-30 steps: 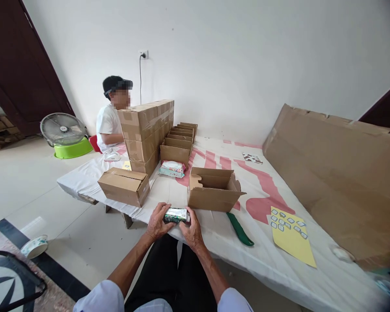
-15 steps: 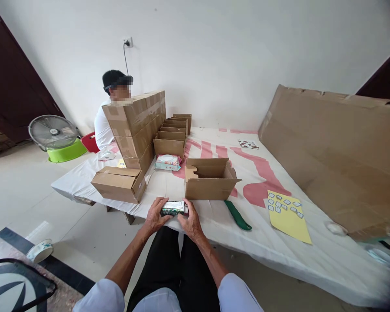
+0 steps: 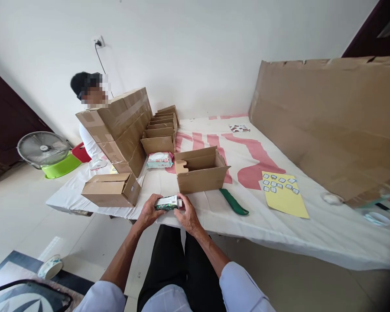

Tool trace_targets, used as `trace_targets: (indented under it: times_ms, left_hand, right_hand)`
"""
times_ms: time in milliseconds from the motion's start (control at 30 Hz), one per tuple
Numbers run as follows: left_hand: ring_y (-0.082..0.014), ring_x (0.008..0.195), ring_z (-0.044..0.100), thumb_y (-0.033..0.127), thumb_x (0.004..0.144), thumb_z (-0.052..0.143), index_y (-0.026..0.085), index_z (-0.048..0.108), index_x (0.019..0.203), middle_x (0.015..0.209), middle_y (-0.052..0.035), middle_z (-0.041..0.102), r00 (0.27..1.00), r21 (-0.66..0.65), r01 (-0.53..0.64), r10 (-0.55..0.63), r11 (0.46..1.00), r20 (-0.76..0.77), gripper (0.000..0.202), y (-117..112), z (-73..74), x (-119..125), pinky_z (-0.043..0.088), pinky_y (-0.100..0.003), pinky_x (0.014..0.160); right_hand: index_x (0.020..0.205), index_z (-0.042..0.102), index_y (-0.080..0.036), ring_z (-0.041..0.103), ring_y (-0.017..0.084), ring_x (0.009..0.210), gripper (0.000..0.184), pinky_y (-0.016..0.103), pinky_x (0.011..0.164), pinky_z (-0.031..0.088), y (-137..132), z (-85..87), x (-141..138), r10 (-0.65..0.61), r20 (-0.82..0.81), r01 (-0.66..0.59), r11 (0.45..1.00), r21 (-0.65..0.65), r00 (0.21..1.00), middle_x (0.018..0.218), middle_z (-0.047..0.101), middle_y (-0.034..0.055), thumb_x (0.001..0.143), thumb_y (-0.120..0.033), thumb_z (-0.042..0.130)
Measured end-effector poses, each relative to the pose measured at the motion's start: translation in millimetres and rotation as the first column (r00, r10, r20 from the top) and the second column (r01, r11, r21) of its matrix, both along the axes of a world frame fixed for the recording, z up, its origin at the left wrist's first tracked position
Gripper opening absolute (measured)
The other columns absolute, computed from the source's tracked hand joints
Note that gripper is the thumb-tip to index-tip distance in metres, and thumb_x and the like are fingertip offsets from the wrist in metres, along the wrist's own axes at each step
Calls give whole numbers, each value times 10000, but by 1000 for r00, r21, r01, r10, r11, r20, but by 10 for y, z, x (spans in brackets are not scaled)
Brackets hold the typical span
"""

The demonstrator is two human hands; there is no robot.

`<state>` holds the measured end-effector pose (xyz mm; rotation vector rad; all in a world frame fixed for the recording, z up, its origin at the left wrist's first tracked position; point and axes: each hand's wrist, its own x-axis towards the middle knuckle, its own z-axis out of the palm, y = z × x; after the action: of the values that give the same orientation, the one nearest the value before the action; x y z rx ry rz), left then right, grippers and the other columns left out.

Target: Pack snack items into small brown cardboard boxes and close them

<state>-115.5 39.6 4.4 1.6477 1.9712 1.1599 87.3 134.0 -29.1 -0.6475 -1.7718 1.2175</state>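
Note:
Over the table's front edge lies a small white-and-green tube (image 3: pixel 166 202) with a white cap at its right end, level and held between my hands. My left hand (image 3: pixel 148 211) grips its left end, thumb and fingers closed on it. At the cap end, my right hand (image 3: pixel 190 216) has its fingers curled around the tube. Just beyond them stands an open cardboard box (image 3: pixel 201 180), its inside mostly hidden. A dark green strap-like piece (image 3: pixel 234 202) lies to the right of this box.
Left of my hands sits a closed carton (image 3: pixel 107 190). Behind it are stacked cartons (image 3: pixel 117 134), a row of open boxes (image 3: pixel 159 141) and a wipes pack (image 3: pixel 160 160). A yellow sheet with stickers (image 3: pixel 284 203) and a large cardboard panel (image 3: pixel 328 125) are at right. Another person (image 3: pixel 87 134) sits behind the stack.
The view has turned to the right and tilted, shifting the table's things in the picture. Both hands still hold the tube, which now slants slightly, its cap end a little higher.

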Motion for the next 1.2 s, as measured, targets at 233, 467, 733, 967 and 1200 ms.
trace_targets:
  times_ms: [233,467,733,967,1200]
  left_hand:
    - [-243,968,672,234,694,867,200,679,1192,1057,-29,731,994,-101,-28,38,994,103,533,32,30,-70,540,-345,882]
    - [-320,1208,669,361,747,916,214,720,1295,1281,-109,703,989,27,-19,15,999,147,600,-31,-118,-131,527,-467,1098]
    - [-327,1247,641,282,796,885,255,708,1373,1291,-116,666,998,122,-21,14,992,62,605,-32,-237,-41,535,-501,1110]
    - [-293,1117,654,243,765,877,232,744,1260,1176,-85,683,996,62,5,-11,998,91,513,-18,-124,-49,558,-444,1022]
    - [-297,1167,649,246,750,885,239,749,1248,1185,-83,681,983,56,61,-70,997,171,516,-69,-99,-55,534,-442,1074]
  right_hand:
    - [1426,653,-204,733,248,1029,602,380,857,654,31,-20,-7,28,3,-28,999,-22,1000,1351,705,136,824,-221,632]
    - [1384,672,-193,736,240,1043,532,359,858,658,18,-43,-24,12,-18,-12,1000,18,1000,1312,709,136,856,-187,603]
    - [1385,673,-180,738,243,1005,544,368,839,662,57,-86,-11,1,-15,-1,999,40,1000,1280,720,136,845,-190,612]
    - [1372,663,-210,714,222,972,483,337,809,640,-12,-23,25,-31,27,29,998,50,999,1285,708,120,893,-252,619]
    - [1442,531,-239,617,322,1273,597,511,1067,568,721,389,971,-626,-20,615,758,218,779,1401,611,155,942,-511,711]
